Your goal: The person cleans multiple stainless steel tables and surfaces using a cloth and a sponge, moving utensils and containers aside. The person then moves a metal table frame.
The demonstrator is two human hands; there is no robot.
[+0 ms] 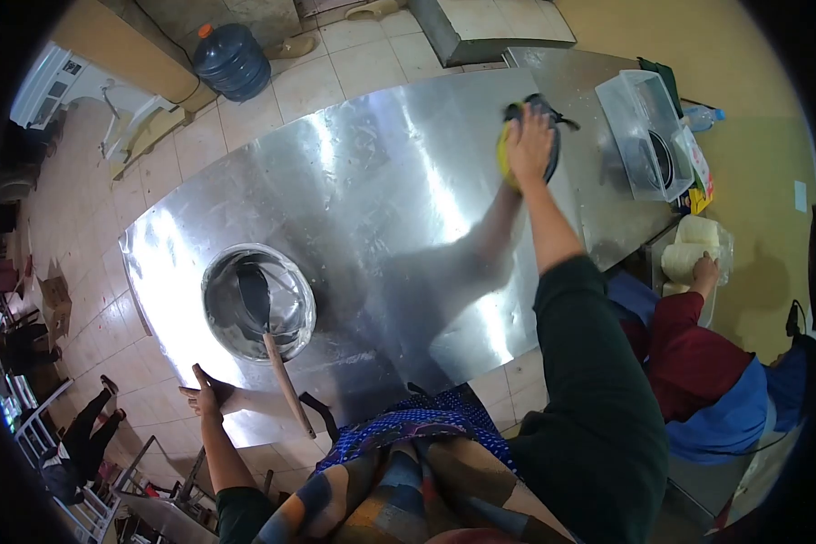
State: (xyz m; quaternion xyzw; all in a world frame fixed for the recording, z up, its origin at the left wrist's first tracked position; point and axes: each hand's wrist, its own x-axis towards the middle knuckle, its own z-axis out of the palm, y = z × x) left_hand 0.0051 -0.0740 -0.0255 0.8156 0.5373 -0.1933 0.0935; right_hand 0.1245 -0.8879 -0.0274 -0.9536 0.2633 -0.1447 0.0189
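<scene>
My right hand [532, 150] presses down on a yellow and dark wiping cloth [504, 156] at the far right part of the shiny metal table [363, 190]. The cloth is bunched under the palm, and a dark end sticks out to the right. At the table's near left edge, my left hand [207, 394] has its fingers apart and holds nothing. Close by stands a round metal bowl [306, 295], smeared with a pale residue inside. A spatula with a dark blade [253, 295] and wooden handle [287, 385] leans in it, the handle pointing toward me.
A clear plastic bin [612, 136] stands on the adjoining metal surface at right, near a plastic bottle [703, 118]. Beside my right arm, a co-worker in a red sleeve [675, 340] touches pale stacked items [694, 258]. A blue water jug [232, 65] stands on the tiled floor.
</scene>
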